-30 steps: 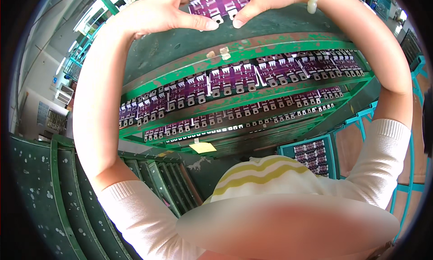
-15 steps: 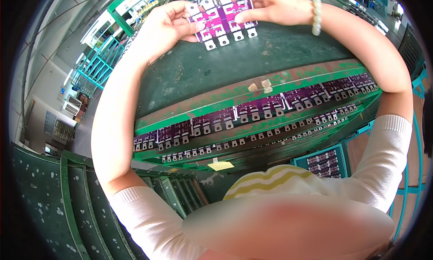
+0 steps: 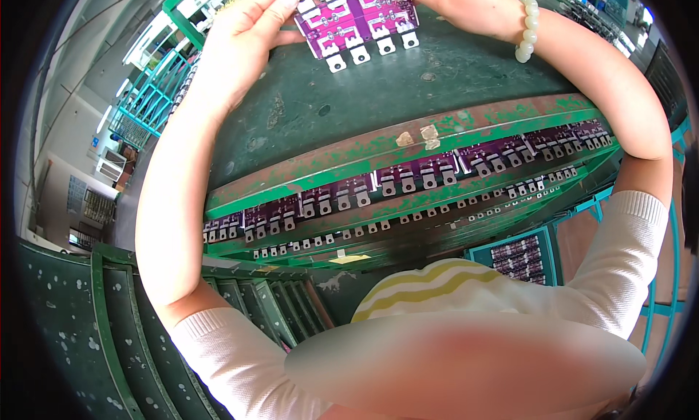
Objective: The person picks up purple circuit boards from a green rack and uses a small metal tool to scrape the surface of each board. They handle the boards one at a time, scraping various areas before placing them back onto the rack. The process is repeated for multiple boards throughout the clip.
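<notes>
A purple circuit board panel (image 3: pixel 360 19) with white metal tabs along its near edge lies on top of a worn green metal rack (image 3: pixel 378 99). My left hand (image 3: pixel 244 37) grips the panel's left end with fingers and thumb. My right hand (image 3: pixel 455 5), with a white bead bracelet (image 3: pixel 528 28) at the wrist, holds the right end. Both arms reach up and over the rack. Below the top, two shelves carry rows of similar purple boards (image 3: pixel 408 179) standing side by side.
A green slotted rack (image 3: pixel 109 332) stands at the lower left. A teal tray of purple boards (image 3: pixel 518 256) sits at the lower right. Teal wire carts (image 3: pixel 149 103) stand in the aisle at the left. A yellow tag (image 3: pixel 349 259) hangs under the lower shelf.
The view has tilted, so the rack sits lower in the picture. The panel between my hands has come nearer along the rack's top. Both hands keep their grip.
</notes>
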